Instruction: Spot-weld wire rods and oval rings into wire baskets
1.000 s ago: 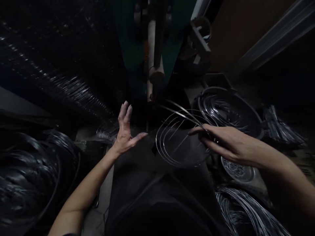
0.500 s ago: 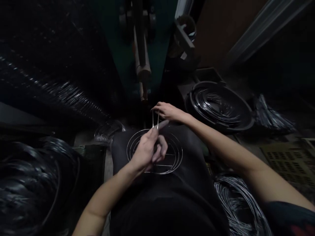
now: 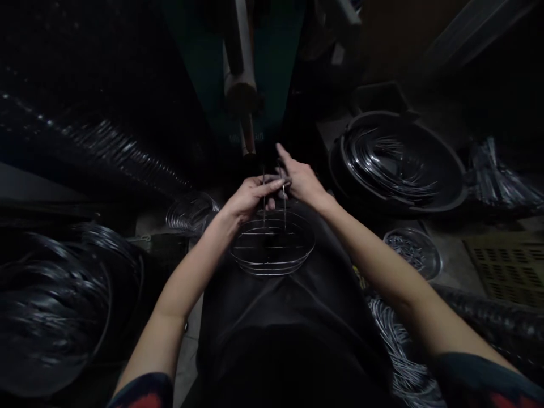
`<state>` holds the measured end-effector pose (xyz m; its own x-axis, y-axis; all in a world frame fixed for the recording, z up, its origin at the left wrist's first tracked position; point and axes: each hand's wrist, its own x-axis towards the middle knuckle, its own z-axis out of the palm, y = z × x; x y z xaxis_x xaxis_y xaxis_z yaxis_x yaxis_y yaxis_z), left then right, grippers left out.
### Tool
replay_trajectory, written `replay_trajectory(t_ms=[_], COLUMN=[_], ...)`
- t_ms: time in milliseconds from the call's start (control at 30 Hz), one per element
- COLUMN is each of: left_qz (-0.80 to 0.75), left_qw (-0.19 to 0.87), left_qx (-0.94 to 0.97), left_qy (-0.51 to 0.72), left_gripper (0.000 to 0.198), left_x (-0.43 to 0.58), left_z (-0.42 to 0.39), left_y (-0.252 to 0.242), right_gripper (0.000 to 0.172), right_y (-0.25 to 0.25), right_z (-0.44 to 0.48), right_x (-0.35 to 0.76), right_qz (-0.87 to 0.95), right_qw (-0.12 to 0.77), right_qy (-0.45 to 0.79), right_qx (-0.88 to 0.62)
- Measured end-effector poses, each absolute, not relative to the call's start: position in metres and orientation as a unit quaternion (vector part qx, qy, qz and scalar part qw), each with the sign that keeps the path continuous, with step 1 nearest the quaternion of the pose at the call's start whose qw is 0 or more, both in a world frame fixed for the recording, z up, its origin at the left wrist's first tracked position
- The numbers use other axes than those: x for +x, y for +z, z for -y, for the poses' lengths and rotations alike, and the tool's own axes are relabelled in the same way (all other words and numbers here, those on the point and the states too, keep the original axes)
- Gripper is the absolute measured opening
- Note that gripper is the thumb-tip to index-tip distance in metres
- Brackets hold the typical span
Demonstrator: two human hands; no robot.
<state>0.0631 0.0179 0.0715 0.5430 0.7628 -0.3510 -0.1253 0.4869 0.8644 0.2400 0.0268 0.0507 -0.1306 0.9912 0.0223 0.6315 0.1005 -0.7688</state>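
A round wire basket (image 3: 272, 274) with several rings and cross wires lies over my lap, on dark cloth. Two thin upright wires (image 3: 285, 212) rise from it toward the machine; whether they are joined to the basket I cannot tell. My left hand (image 3: 255, 195) is closed around these wires, its thumb stretched across toward the right one. Beside it my right hand (image 3: 301, 181) grips the right wire near its upper part, index finger pointing up and other fingers curled. Both hands meet below the tip of the machine's electrode-like rod (image 3: 247, 136).
A green machine (image 3: 272, 73) stands in front. To the right are a black basin (image 3: 450, 175) of wire rings, a bowl (image 3: 433, 260) of small metal pieces, a wire bundle (image 3: 403, 351) and a yellow crate (image 3: 505, 266). Wire coils (image 3: 51, 317) fill the left.
My left hand has moved up and away from over the basket to meet my right hand. The basket now looks tilted, and the view has shifted.
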Motion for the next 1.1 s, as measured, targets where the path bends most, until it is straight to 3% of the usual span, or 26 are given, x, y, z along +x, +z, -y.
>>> replay_trajectory(t_ms=[67, 200, 267, 367, 500, 567, 633, 767, 967, 1100], left_qz=[-0.380, -0.399, -0.411, -0.448, -0.408, -0.384, -0.376, -0.388, -0.357, -0.333], left_qw=[0.766, 0.751, 0.720, 0.602, 0.355, 0.253, 0.180, 0.152, 0.187, 0.172], left_qx=[0.425, 0.435, 0.477, 0.589, 0.800, 0.869, 0.890, 0.872, 0.812, 0.782], left_qy=[0.298, 0.296, 0.290, 0.301, 0.258, 0.183, 0.183, 0.257, 0.423, 0.498], left_gripper=[0.027, 0.020, 0.029, 0.050, 0.054, 0.068, 0.067, 0.076, 0.087, 0.087], left_x=[0.068, 0.076, 0.071, 0.041, -0.016, -0.031, -0.031, -0.017, -0.008, 0.001], left_z=[-0.025, -0.036, -0.035, -0.009, 0.064, 0.094, 0.109, 0.095, 0.055, 0.029], left_y=[0.069, 0.066, 0.067, 0.064, 0.027, -0.006, -0.039, -0.069, -0.045, -0.029], right_gripper=[0.044, 0.045, 0.043, 0.041, 0.039, 0.040, 0.039, 0.038, 0.045, 0.041], right_y=[0.057, 0.055, 0.050, 0.050, 0.058, 0.056, 0.051, 0.043, 0.047, 0.059], right_z=[0.012, 0.075, 0.082, 0.064, 0.030, 0.027, 0.030, 0.036, 0.006, -0.023], right_x=[0.243, 0.225, 0.211, 0.206, 0.223, 0.223, 0.215, 0.201, 0.200, 0.200], right_qz=[0.659, 0.581, 0.540, 0.512, 0.491, 0.472, 0.459, 0.447, 0.446, 0.469], right_qw=[0.294, 0.207, 0.193, 0.240, 0.350, 0.342, 0.309, 0.294, 0.371, 0.426], right_qy=[0.383, 0.647, 0.684, 0.658, 0.604, 0.634, 0.671, 0.683, 0.634, 0.581], right_qx=[-0.576, -0.449, -0.451, -0.498, -0.520, -0.508, -0.493, -0.497, -0.511, -0.512])
